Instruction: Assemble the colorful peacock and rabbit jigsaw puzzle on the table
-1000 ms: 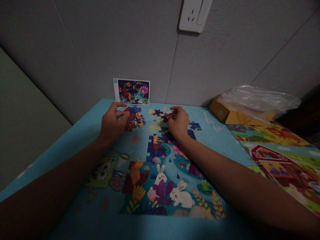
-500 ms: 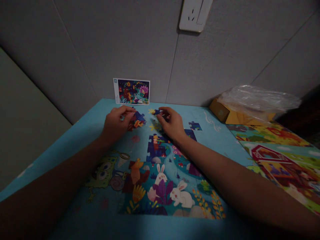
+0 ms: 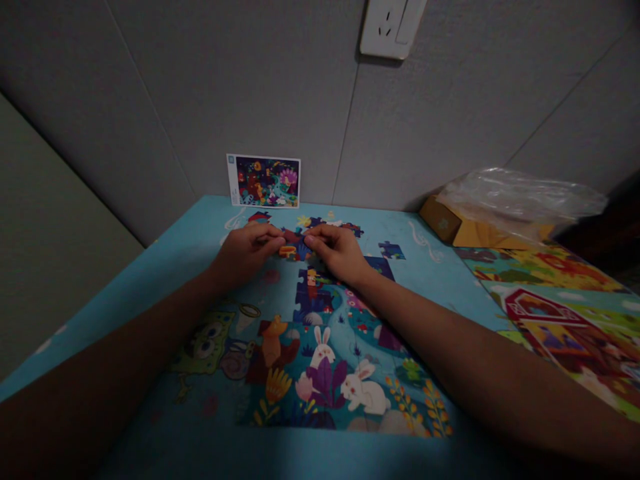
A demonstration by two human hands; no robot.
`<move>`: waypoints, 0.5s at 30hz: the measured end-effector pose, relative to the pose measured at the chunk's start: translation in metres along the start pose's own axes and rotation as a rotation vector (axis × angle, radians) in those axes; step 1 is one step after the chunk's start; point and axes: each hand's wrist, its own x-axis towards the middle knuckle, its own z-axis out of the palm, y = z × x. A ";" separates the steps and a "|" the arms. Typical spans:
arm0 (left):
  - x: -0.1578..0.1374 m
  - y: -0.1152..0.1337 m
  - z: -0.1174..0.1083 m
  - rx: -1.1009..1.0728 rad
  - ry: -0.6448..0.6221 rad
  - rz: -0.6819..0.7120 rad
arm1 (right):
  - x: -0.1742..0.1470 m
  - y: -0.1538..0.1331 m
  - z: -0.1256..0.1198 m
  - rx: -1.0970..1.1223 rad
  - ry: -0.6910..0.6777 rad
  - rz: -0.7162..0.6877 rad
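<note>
A dark blue and reddish jigsaw puzzle piece [image 3: 295, 248] with an orange detail lies between my fingertips. My left hand [image 3: 250, 252] pinches its left side between thumb and fingers. From the right, my right hand [image 3: 340, 250] pinches at its other side; whether these are two pieces meeting or one cannot be made out. Below my hands is a partly joined jigsaw puzzle [image 3: 320, 380] with white rabbits, a fox and a stream. Loose puzzle pieces [image 3: 260, 217] lie just beyond my left hand, and others [image 3: 353, 230] show behind my right hand.
A picture card [image 3: 267, 181] leans on the wall at the back. One single piece [image 3: 392, 251] lies right of my right hand. Farther right are a yellow box [image 3: 480, 233] under clear plastic wrap [image 3: 520, 197] and a colourful farm picture [image 3: 565, 327]. A blue cartoon cloth [image 3: 165, 287] covers the table.
My hands have drawn closer together, bringing the pieces they hold side by side. My right hand has come slightly down and left, uncovering loose pieces behind it.
</note>
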 end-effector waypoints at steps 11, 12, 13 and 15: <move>-0.002 0.002 0.000 -0.114 -0.047 -0.035 | -0.001 -0.005 -0.002 -0.090 0.017 -0.030; -0.002 0.002 0.000 -0.129 -0.060 -0.037 | -0.001 -0.004 -0.002 -0.092 0.007 -0.025; -0.003 0.003 0.000 -0.144 -0.070 -0.040 | -0.001 -0.004 -0.002 -0.092 -0.009 -0.016; -0.004 0.003 -0.001 -0.157 -0.088 -0.039 | -0.002 -0.005 -0.002 -0.092 -0.054 0.008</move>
